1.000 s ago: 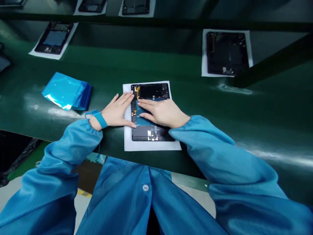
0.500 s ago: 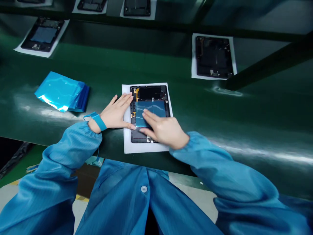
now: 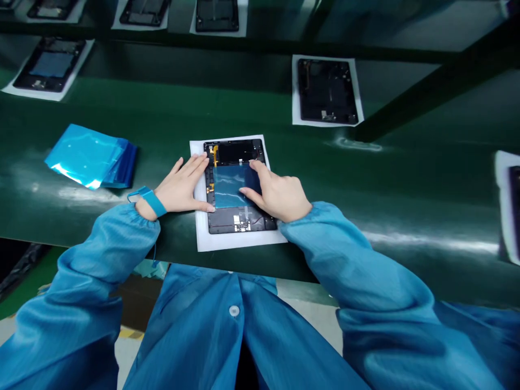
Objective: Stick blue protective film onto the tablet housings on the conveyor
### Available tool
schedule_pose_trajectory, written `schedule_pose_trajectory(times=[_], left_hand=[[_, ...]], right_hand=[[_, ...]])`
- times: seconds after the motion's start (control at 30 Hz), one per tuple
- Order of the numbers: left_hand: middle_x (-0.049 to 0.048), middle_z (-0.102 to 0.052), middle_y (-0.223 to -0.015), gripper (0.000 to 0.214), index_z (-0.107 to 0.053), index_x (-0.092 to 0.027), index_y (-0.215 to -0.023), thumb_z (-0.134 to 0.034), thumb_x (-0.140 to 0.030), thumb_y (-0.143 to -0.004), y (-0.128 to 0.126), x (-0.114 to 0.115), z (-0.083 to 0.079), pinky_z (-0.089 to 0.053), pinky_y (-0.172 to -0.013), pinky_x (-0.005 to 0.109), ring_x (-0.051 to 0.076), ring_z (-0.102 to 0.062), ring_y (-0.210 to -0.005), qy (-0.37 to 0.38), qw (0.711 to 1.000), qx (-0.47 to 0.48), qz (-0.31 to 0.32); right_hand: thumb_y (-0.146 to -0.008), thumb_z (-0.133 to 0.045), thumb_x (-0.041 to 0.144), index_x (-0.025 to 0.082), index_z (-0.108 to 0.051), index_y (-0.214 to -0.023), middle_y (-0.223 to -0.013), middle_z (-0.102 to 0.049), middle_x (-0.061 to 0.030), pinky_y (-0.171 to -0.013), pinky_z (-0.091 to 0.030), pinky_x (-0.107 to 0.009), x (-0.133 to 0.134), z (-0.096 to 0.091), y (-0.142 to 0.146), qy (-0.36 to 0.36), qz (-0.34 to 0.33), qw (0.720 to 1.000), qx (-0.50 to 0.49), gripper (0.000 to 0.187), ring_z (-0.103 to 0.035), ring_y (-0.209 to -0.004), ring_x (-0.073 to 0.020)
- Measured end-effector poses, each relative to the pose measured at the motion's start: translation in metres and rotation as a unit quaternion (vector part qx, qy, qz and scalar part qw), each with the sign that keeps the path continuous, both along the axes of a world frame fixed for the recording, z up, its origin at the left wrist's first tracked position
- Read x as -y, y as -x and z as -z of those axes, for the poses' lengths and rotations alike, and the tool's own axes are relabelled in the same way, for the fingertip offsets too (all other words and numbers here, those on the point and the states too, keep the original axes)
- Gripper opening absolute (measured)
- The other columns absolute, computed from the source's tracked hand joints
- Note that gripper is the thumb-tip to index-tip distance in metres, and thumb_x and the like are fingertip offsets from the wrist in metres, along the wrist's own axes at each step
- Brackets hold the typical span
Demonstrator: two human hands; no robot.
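Observation:
An opened black tablet body (image 3: 239, 219) lies on a white sheet (image 3: 238, 242) on the green belt. A shiny blue film (image 3: 227, 184) covers its middle. My left hand (image 3: 182, 187) lies flat and open on the sheet's left margin, fingertips against the tablet's left edge. A blue strap circles that wrist. My right hand (image 3: 278, 195) rests on the tablet's right side, fingers spread and pressing on the blue film's right part.
A stack of blue films (image 3: 91, 157) lies on the belt (image 3: 406, 179) to the left. Another tablet body on white paper (image 3: 327, 91) sits further back right. One more (image 3: 509, 203) enters at the right edge. Several others line the far lane. A dark bar (image 3: 430, 89) crosses at the right.
My right hand slid from the film's lower middle up to its right side. The left hand stayed put. The other tablets on the belt shifted left in view.

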State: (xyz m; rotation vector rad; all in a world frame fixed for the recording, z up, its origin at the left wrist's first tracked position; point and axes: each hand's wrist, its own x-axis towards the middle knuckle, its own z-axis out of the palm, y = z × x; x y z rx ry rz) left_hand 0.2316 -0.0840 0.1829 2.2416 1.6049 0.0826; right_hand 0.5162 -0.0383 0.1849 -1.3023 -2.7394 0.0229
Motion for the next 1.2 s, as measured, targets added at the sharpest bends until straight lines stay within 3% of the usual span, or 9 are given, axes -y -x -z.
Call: schedule_pose_trajectory(times=[0.2, 0.3, 0.47, 0.57, 0.7, 0.87, 1.0, 1.1, 1.2], left_hand=[[0.0217, -0.009, -0.174, 0.138, -0.011, -0.010, -0.167, -0.056, -0.096, -0.070, -0.002, 0.001, 0.000, -0.005, -0.131, 0.059, 0.042, -0.009, -0.162, 0.010, 1.000, -0.011, 0.003], [0.0222, -0.016, -0.173, 0.129, -0.019, -0.009, -0.165, -0.064, -0.088, -0.073, -0.005, -0.005, -0.014, -0.012, -0.130, 0.062, 0.042, -0.018, -0.160, 0.019, 0.999, -0.031, -0.001], [0.0190, -0.058, -0.147, 0.064, -0.056, -0.012, -0.144, -0.059, -0.053, -0.095, -0.026, -0.047, -0.036, -0.039, -0.117, 0.057, 0.038, -0.056, -0.135, -0.052, 0.996, -0.043, -0.057], [0.0187, -0.058, -0.146, 0.047, -0.059, -0.013, -0.140, -0.052, -0.036, -0.100, -0.045, -0.080, -0.029, -0.042, -0.112, 0.056, 0.036, -0.056, -0.131, -0.091, 0.988, -0.051, -0.115], [0.0240, -0.060, -0.138, 0.039, -0.063, -0.007, -0.131, -0.048, -0.030, -0.103, -0.058, -0.106, -0.015, -0.045, -0.107, 0.057, 0.039, -0.054, -0.132, -0.081, 0.988, -0.066, -0.114], [0.0155, -0.069, -0.121, 0.028, -0.068, -0.014, -0.120, -0.053, -0.031, -0.103, -0.050, -0.115, -0.009, -0.051, -0.097, 0.039, 0.028, -0.066, -0.115, -0.045, 0.994, -0.068, -0.072], [0.0127, -0.070, -0.121, 0.020, -0.069, -0.017, -0.111, -0.055, -0.029, -0.103, -0.040, -0.113, -0.009, -0.050, -0.090, 0.032, 0.025, -0.068, -0.113, -0.037, 0.996, -0.058, -0.049], [0.0100, -0.073, -0.104, 0.020, -0.067, -0.018, -0.109, -0.052, -0.030, -0.105, -0.034, -0.106, -0.019, -0.048, -0.074, 0.030, 0.023, -0.071, -0.093, -0.033, 0.998, -0.036, -0.042], [0.0059, -0.072, -0.088, 0.021, -0.064, -0.019, -0.110, -0.047, -0.032, -0.107, -0.029, -0.100, -0.040, -0.042, -0.064, 0.030, 0.022, -0.070, -0.080, -0.046, 0.998, -0.008, -0.038]], right_hand=[[-0.103, -0.038, 0.063, 0.010, -0.060, -0.138, -0.090, -0.081, -0.0142, -0.055, -0.037, -0.033, 0.034, -0.012, -0.026, 0.022, -0.076, 0.997, 0.004, 0.068, -0.072, -0.066, -0.0261], [-0.103, -0.041, 0.059, 0.016, -0.066, -0.129, -0.090, -0.082, -0.0089, -0.059, -0.045, -0.031, 0.053, -0.018, -0.049, 0.053, -0.109, 0.989, -0.080, 0.056, -0.074, -0.067, -0.0223], [-0.101, -0.051, 0.047, 0.020, -0.066, -0.120, -0.099, -0.081, -0.0064, -0.060, -0.052, -0.029, 0.054, -0.015, -0.066, 0.073, 0.043, 0.958, -0.274, 0.036, -0.065, -0.054, -0.0137], [-0.096, -0.058, 0.044, 0.017, -0.067, -0.117, -0.098, -0.079, -0.0079, -0.063, -0.055, -0.031, 0.047, -0.004, -0.062, 0.089, 0.101, 0.944, -0.302, 0.035, -0.065, -0.054, -0.0140], [-0.090, -0.063, 0.046, 0.013, -0.066, -0.120, -0.104, -0.075, -0.0123, -0.065, -0.058, -0.035, 0.042, 0.013, -0.060, 0.126, 0.133, 0.943, -0.276, 0.044, -0.066, -0.054, -0.0155], [-0.089, -0.060, 0.049, 0.017, -0.068, -0.119, -0.101, -0.075, -0.0108, -0.064, -0.057, -0.035, 0.040, 0.028, -0.067, 0.137, 0.141, 0.944, -0.264, 0.045, -0.067, -0.055, -0.0163], [-0.087, -0.059, 0.054, 0.018, -0.068, -0.119, -0.097, -0.076, -0.0100, -0.063, -0.056, -0.036, 0.035, 0.034, -0.072, 0.159, 0.158, 0.941, -0.252, 0.050, -0.068, -0.056, -0.0194], [-0.085, -0.057, 0.059, 0.017, -0.067, -0.125, -0.098, -0.076, -0.0106, -0.059, -0.055, -0.036, 0.034, 0.034, -0.073, 0.182, 0.160, 0.936, -0.257, 0.059, -0.067, -0.054, -0.0196], [-0.085, -0.056, 0.061, 0.017, -0.068, -0.124, -0.089, -0.076, -0.0086, -0.057, -0.053, -0.034, 0.035, 0.032, -0.070, 0.220, 0.154, 0.927, -0.261, 0.060, -0.067, -0.055, -0.0204]])
